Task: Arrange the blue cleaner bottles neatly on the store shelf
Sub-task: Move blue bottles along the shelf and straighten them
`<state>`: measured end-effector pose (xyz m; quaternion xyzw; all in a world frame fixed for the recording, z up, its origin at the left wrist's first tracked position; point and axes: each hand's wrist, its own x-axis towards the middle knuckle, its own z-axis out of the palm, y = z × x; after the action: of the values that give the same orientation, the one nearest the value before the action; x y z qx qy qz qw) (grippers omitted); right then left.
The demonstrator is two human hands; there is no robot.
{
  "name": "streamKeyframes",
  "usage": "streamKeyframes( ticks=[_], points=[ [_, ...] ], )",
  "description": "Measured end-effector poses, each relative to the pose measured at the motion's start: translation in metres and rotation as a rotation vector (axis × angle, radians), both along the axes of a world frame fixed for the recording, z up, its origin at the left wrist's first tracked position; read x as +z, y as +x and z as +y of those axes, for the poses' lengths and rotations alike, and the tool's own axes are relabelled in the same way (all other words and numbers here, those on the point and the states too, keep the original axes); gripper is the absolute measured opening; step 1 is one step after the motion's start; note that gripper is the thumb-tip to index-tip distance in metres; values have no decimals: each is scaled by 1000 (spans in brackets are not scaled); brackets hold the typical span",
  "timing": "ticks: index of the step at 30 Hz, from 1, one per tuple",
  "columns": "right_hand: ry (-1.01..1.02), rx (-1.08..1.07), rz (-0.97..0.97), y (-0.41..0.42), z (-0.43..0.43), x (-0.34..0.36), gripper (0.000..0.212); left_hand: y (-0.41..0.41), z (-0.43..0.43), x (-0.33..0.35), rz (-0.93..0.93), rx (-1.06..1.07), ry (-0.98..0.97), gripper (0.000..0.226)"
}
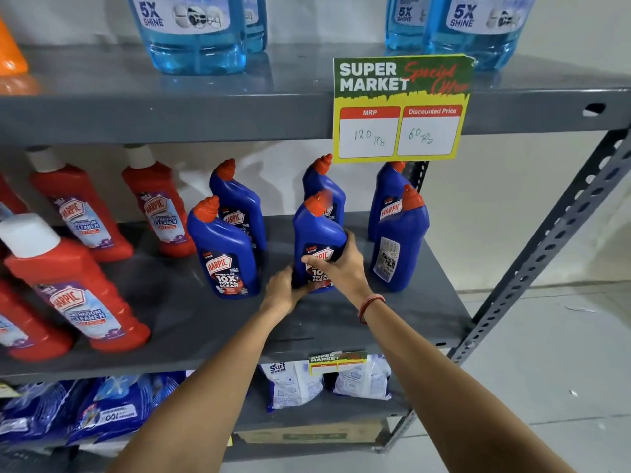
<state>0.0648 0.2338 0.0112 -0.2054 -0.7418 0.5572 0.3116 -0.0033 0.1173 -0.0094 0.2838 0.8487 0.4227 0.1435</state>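
Blue cleaner bottle (317,240) stands mid-frame on the grey shelf (191,315), gripped both sides: right hand (336,268) wrapped across its label, left hand (283,291) closed at its base. Five more blue bottles (225,254) stand around.

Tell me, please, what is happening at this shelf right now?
A person is straightening blue cleaner bottles on the middle shelf. Both hands grip the front middle bottle: the left hand at its base, the right hand across its label. Five other blue bottles stand around it; the front right bottle shows its back label.
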Motion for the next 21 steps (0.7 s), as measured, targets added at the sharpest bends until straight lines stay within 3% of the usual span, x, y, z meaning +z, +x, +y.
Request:
streamKeyframes(
  ticks=[4,7,10,13,15,17,19,21],
  points=[
    [19,-40,37,13,-3,4,61,23,-1,-5,53,166,142,45],
    [-13,-245,135,35,2,6,43,54,0,-13,151,303,336,47],
    [24,-480,308,63,14,8,28,78,10,-14,155,232,382,42],
    [41,-657,266,79,41,17,40,85,31,-8,120,76,348,34],
    [7,-620,144,80,60,20,61,83,44,-5,97,10,312,35],
    [-39,-454,54,79,72,19,71,81,57,-5,74,-26,257,38],
    [-19,-324,-50,76,76,16,58,81,68,-7,45,-30,191,44],
    [40,-339,-78,76,77,13,41,84,77,-11,22,-35,126,54]
  ],
)
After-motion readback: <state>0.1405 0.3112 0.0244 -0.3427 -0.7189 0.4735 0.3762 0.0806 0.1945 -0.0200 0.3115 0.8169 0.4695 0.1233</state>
